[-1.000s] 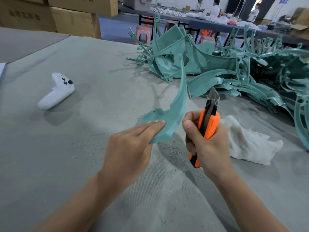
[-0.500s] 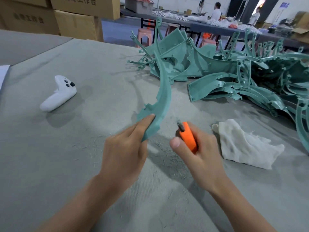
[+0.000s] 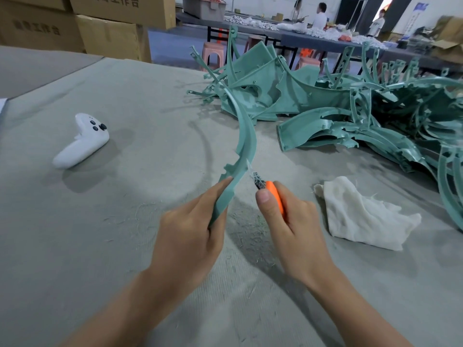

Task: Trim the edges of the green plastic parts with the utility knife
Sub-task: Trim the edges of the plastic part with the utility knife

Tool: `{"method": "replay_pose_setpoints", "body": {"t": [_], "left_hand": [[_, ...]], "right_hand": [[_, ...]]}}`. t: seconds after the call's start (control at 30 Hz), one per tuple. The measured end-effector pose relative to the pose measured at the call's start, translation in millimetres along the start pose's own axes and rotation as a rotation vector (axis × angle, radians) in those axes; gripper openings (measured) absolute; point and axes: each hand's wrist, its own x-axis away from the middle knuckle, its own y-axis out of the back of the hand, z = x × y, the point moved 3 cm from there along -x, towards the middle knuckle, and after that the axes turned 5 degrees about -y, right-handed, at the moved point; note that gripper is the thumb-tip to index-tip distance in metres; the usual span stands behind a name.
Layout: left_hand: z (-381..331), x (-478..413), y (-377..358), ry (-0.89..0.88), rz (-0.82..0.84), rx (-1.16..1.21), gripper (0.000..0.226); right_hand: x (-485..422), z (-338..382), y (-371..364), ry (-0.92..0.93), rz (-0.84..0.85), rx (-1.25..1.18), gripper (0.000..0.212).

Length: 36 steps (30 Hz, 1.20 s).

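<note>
Where: on the person's head.
Faces: forward and down at the gray tabletop (image 3: 120, 229).
How near: close above it, with a wide look.

A grey felt-covered desk (image 3: 120, 221) fills most of the frame. Stacked brown cardboard boxes (image 3: 112, 33) stand at the upper left. Beyond them is a blue-grey floor (image 3: 172, 43), with pink stools (image 3: 213, 55) under a long dark table (image 3: 323, 42). People (image 3: 319, 17) sit there, near a dark doorway (image 3: 355, 8) in a pale wall (image 3: 448, 6).
</note>
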Motion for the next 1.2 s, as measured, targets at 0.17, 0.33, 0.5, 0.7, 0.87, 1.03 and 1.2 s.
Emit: {"method": "replay_pose_setpoints", "body": {"t": [0.17,0.33,0.5,0.7,0.87,1.03,1.2], "left_hand": [[-6,-1,2,-0.033,-0.02,0.034,0.027],[-8,-4,1,0.03,-0.022,0.046,0.043],[-11,-6,2,0.086,-0.036,0.05,0.023],[-12,-3,0,0.156,-0.023,0.101,0.025],[-10,-1,-2,0.191,0.02,0.144,0.025],[-11,-1,-2,0.176,0.007,0.125,0.025],[-12,-1,-1,0.168,0.004,0.127,0.027]], "right_hand": [[-6,-8,6,-0.019,-0.055,0.013,0.062],[-6,-10,8,-0.024,-0.049,0.021,0.061],[2,2,0,0.079,0.007,-0.022,0.051],[6,5,-5,0.073,0.01,0.026,0.043],[6,4,-6,0.059,0.011,0.045,0.047],[4,2,-3,0.018,-0.018,0.059,0.05],[-1,-3,2,-0.009,-0.038,0.068,0.049]]}}
